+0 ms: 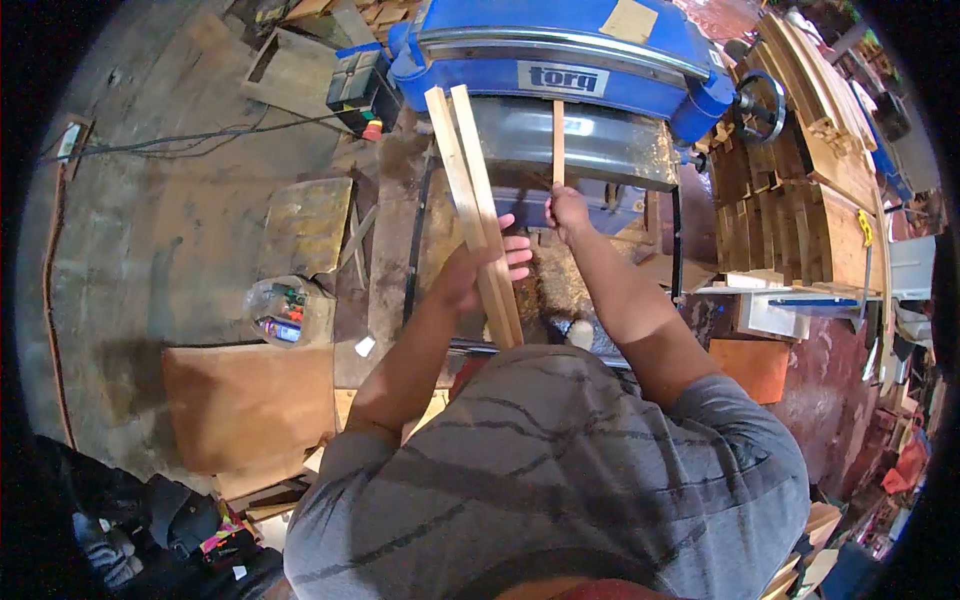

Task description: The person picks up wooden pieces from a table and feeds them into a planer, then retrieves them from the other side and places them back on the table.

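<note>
Two long pale wood strips (468, 180) lie across my left hand (485, 262), which is under and around them with its fingers spread out to the right. A thinner wood strip (559, 145) reaches from my right hand (567, 210) to the opening of the blue machine (460, 78). My right fingers are closed around its near end. The strip's far end is hidden beneath the machine's blue head. Below that head lies the machine's shiny metal bed (620, 150).
Stacked boards (790, 225) stand at the right, near the machine's handwheel (760, 105). On the left are a black box with a red button (372, 130), a cable, a container of cans (290, 312) and a brown sheet (245, 400).
</note>
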The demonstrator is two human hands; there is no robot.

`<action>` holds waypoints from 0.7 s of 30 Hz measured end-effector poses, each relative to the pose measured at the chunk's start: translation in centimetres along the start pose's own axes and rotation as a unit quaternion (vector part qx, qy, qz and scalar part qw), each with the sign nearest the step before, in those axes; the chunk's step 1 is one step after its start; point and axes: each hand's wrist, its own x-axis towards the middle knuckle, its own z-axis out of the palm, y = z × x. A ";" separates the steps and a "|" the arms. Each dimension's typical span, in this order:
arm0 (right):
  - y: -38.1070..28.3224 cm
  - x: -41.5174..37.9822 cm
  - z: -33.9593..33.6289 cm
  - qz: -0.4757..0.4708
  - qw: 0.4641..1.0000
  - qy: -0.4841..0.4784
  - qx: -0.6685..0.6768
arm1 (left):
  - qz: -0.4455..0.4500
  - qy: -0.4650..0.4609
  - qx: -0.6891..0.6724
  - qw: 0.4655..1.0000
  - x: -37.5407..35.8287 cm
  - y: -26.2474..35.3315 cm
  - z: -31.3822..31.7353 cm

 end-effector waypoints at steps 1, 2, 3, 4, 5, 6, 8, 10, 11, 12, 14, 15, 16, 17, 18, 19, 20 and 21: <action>-0.1 0.3 0.1 -0.009 1.000 -0.002 0.001 | 0.000 0.021 0.020 1.000 -0.1 0.2 0.3; -0.1 0.8 0.2 -0.006 1.000 0.007 0.015 | 0.007 0.042 0.032 0.999 -0.2 0.5 0.8; -0.3 1.3 0.2 -0.003 1.000 0.003 0.016 | 0.008 0.047 0.032 0.998 -0.3 0.6 0.7; -0.4 1.7 0.1 -0.013 1.000 0.000 -0.018 | 0.015 0.036 0.025 0.999 -0.4 0.7 0.6; -0.3 1.9 0.0 -0.024 0.998 -0.002 -0.050 | 0.021 0.025 0.018 0.999 -0.5 0.8 0.5; -0.5 2.0 0.0 -0.019 0.999 -0.002 -0.048 | 0.027 0.022 0.015 0.999 -0.4 0.7 0.3; -1.0 2.3 -0.3 0.008 0.999 -0.010 0.051 | 0.035 0.027 0.020 0.999 -0.7 0.8 0.4; -1.5 1.7 -2.1 0.069 0.993 -0.067 0.075 | 0.049 0.037 0.032 0.998 -1.0 1.3 0.9; -1.5 0.4 -2.7 0.091 0.991 -0.076 0.060 | 0.051 0.036 0.030 0.998 -1.1 1.4 0.7; -1.1 -1.4 -2.7 0.113 0.990 -0.075 0.032 | 0.070 0.011 0.026 0.997 -1.2 1.4 0.5; -0.3 -7.0 -2.3 0.148 0.976 -0.159 -0.009 | 0.092 -0.018 0.019 0.995 -1.1 1.7 0.3; 0.1 -10.3 -2.0 0.164 0.956 -0.243 -0.022 | 0.102 -0.026 0.021 0.994 -1.0 1.7 0.4; 0.3 -13.3 -1.6 0.175 0.930 -0.323 0.023 | 0.112 -0.033 0.022 0.993 -0.9 1.7 0.5; 0.3 -15.5 -1.1 0.183 0.895 -0.400 0.069 | 0.112 -0.035 0.018 0.993 -0.7 1.8 0.7; 0.4 -17.0 -0.7 0.184 0.898 -0.395 0.068 | 0.119 -0.035 0.024 0.992 -0.5 1.8 1.1; 0.3 -18.1 -0.4 0.104 0.899 -0.425 0.002 | 0.125 -0.035 0.031 0.991 -0.1 1.8 1.5; 0.0 -18.9 -0.2 0.023 0.890 -0.450 -0.066 | 0.132 -0.046 0.039 0.989 0.1 2.0 2.0; -0.6 -19.7 -0.2 0.021 0.894 -0.443 -0.067 | 0.128 -0.053 0.037 0.990 0.5 2.0 2.1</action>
